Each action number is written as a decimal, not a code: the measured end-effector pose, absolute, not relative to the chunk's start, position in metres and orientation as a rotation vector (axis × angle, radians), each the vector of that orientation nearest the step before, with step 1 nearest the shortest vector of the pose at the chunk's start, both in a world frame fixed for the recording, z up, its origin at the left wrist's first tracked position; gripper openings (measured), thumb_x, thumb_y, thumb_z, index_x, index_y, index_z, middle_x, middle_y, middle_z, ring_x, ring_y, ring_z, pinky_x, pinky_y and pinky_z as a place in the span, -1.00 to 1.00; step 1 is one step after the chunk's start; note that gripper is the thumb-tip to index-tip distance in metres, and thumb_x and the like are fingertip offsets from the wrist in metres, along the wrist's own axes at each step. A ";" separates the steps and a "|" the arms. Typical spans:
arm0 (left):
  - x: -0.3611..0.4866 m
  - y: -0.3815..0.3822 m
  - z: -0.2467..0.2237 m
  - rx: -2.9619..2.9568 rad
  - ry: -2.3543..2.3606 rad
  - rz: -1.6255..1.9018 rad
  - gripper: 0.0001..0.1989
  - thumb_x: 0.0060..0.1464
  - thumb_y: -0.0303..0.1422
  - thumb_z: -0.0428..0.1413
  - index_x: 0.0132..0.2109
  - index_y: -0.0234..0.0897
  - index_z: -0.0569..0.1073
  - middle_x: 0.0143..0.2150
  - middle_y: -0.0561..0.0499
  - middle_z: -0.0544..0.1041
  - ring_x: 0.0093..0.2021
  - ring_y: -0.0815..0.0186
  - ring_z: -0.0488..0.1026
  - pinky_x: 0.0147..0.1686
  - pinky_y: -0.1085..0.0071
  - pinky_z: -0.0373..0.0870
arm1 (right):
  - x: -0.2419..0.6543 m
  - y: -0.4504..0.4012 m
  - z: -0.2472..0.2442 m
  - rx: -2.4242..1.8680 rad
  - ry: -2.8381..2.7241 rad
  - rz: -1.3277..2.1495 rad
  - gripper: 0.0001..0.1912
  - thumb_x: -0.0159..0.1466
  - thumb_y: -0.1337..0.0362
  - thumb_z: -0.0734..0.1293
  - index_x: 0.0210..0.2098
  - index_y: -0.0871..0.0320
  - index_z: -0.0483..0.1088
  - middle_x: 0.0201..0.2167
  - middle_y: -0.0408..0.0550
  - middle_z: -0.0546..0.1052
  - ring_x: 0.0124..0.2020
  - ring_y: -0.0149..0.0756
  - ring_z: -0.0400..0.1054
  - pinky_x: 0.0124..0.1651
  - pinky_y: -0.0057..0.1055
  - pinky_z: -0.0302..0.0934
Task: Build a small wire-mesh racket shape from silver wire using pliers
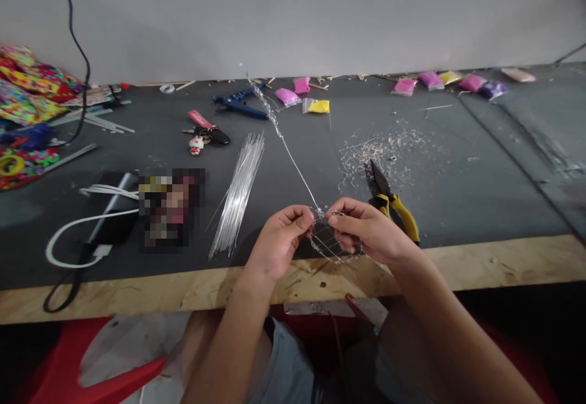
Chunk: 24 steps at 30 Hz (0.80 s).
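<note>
Because the head view shows the round wire frame point(337, 262) held over the tabletop's wooden front edge point(201, 290), a slipped pinch could drop it toward the lap. The left hand point(282, 238) nips its rim between thumb and fingertips, left of the knotted joint point(320, 213); the right hand point(368, 224) grasps the rim on the other side, fingers curled. Uneven pulling could warp the thin loop, and the long twisted stem point(297, 171), slanting away, might lever the joint loose. Any cut ends could prick bare skin. A careless forearm might knock the yellow-handled pliers point(387, 194), just beside the right hand, into the wire clippings point(389, 152).
</note>
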State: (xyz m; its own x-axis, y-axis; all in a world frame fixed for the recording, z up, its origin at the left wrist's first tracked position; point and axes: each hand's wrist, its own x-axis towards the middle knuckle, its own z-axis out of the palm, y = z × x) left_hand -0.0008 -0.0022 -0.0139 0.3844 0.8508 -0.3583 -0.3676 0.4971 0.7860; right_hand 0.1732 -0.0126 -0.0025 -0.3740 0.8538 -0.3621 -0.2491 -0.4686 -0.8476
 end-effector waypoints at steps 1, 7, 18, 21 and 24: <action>0.000 -0.003 -0.014 0.699 0.863 0.871 -0.83 -0.06 -0.32 0.21 -0.42 -0.33 0.41 -0.50 0.09 0.36 -0.48 0.48 0.26 -0.41 0.50 0.17 | 0.172 -0.012 -0.002 -1.085 -0.914 1.918 -0.81 0.11 0.20 0.38 -0.40 0.14 0.31 -0.72 -0.32 0.22 -0.68 -0.55 0.08 -0.63 -0.55 -0.01; 0.002 -0.008 -0.018 0.872 0.995 0.959 -0.84 0.00 -0.28 0.15 -0.36 -0.29 0.38 -0.52 0.10 0.36 -0.49 0.46 0.27 -0.42 0.48 0.20 | 0.169 -0.011 -0.002 -1.109 -0.876 1.925 -0.80 0.11 0.19 0.38 -0.43 0.15 0.30 -0.73 -0.32 0.23 -0.69 -0.56 0.06 -0.63 -0.56 -0.04; 0.004 -0.009 -0.019 0.944 1.094 0.946 -0.77 0.04 -0.20 0.10 -0.35 -0.29 0.34 -0.49 0.10 0.37 -0.47 0.42 0.32 -0.40 0.45 0.26 | 0.170 -0.012 -0.004 -1.108 -0.860 1.977 -0.80 0.11 0.18 0.38 -0.42 0.15 0.31 -0.71 -0.31 0.23 -0.69 -0.56 0.05 -0.63 -0.55 -0.05; 0.005 -0.011 -0.017 1.051 1.165 0.942 -0.77 0.07 -0.17 0.06 -0.33 -0.26 0.31 -0.50 0.09 0.37 -0.47 0.41 0.32 -0.41 0.45 0.24 | 0.169 -0.011 -0.005 -1.119 -0.838 1.976 -0.80 0.10 0.18 0.38 -0.43 0.15 0.30 -0.69 -0.30 0.23 -0.69 -0.56 0.05 -0.64 -0.56 -0.06; 0.007 -0.013 -0.014 1.173 1.220 0.966 -0.78 0.10 -0.17 0.03 -0.30 -0.24 0.28 -0.49 0.07 0.38 -0.48 0.39 0.33 -0.42 0.45 0.24 | 0.169 -0.011 -0.004 -1.134 -0.840 1.974 -0.80 0.11 0.19 0.38 -0.43 0.15 0.30 -0.69 -0.30 0.22 -0.69 -0.56 0.05 -0.64 -0.56 -0.06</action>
